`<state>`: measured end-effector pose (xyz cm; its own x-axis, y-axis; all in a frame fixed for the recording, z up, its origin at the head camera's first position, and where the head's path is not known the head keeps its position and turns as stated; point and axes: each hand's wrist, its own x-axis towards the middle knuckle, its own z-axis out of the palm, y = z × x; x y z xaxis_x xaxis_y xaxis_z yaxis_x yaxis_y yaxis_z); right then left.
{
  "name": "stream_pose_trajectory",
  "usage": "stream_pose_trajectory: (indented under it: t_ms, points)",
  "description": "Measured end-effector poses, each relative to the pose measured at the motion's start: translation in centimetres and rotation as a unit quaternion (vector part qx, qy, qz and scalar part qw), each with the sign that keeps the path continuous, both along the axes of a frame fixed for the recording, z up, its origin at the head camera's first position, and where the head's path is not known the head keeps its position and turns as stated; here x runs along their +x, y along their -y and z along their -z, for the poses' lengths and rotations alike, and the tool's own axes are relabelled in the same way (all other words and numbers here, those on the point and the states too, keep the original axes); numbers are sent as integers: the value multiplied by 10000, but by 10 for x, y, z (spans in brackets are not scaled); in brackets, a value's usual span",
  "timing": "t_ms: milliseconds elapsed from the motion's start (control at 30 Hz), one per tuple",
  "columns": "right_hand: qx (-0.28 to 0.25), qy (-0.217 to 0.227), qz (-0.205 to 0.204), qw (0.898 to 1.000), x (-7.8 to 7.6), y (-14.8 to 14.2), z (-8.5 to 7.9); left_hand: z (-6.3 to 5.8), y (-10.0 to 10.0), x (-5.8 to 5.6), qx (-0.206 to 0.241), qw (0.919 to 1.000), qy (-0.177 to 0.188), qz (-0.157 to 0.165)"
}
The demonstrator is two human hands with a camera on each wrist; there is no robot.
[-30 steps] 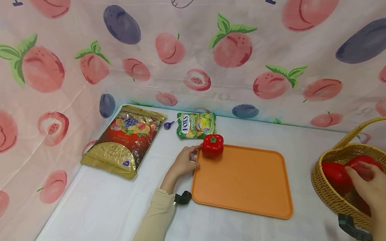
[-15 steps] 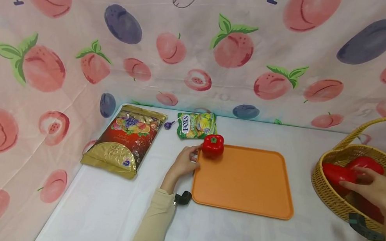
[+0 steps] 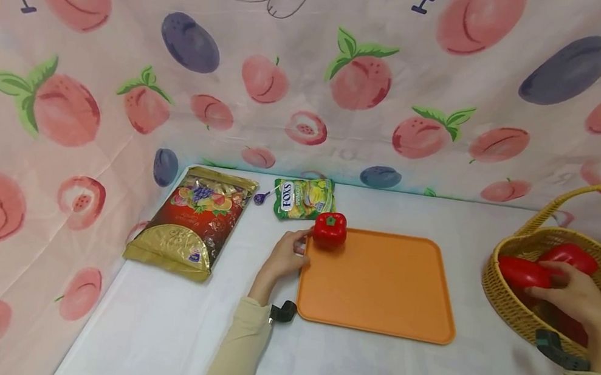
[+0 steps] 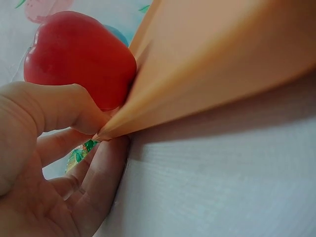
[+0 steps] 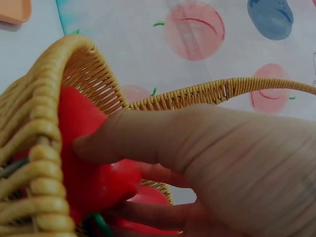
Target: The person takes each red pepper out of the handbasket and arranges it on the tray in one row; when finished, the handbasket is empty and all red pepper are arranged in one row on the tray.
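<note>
My left hand (image 3: 287,254) pinches the left edge of an orange tray (image 3: 378,287), thumb on top and fingers beneath, as the left wrist view shows. A red bell pepper (image 3: 330,230) with a green stem top sits on the tray's far left corner, just beyond that thumb. On the right, my right hand (image 3: 577,296) reaches into a wicker basket (image 3: 497,297) and grips a red bell pepper (image 5: 98,182); its thumb lies on the near side, while the fingers behind are partly hidden. Another red pepper (image 3: 570,257) lies further back in the basket.
A large red and gold candy bag (image 3: 192,219) lies at the left. Behind the tray are a green Fox's candy bag (image 3: 305,198) and a purple lollipop (image 3: 261,197). The basket's arched handle (image 3: 551,205) rises toward the back, near the fruit-print cloth wall (image 3: 444,178).
My right hand has lowered further into the basket, and its fingers have closed around the left pepper, which has tilted slightly. The left hand and tray stay in place.
</note>
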<state>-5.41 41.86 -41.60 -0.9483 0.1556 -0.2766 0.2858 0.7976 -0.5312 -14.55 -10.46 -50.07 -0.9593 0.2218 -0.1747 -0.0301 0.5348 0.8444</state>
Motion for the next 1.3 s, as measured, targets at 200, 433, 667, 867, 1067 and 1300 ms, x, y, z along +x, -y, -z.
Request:
stream_pose_trajectory:
  t_ms: [200, 433, 667, 867, 1067, 1300]
  points:
    - [-62, 298, 300, 9991, -3, 3, -3, 1, 2, 0, 30, 10000, -25, 32]
    - [-429, 76, 654, 9969, -4, 6, 0, 1, 2, 0, 81, 9999, -46, 65]
    - [-381, -54, 1069, 9935, -7, 13, -1, 0, 3, -1, 107, 9998, -128, 60]
    - [-398, -239, 1353, 9897, -8, 20, -5, 0, 2, -2, 140, 9998, -88, 87]
    - [-663, -457, 1586, 9841, -9, 24, -2, -1, 1, -2, 107, 9999, -38, 105]
    - [-925, -493, 1924, 9757, -6, 28, 0, -3, 2, -1, 105, 9999, 31, 55]
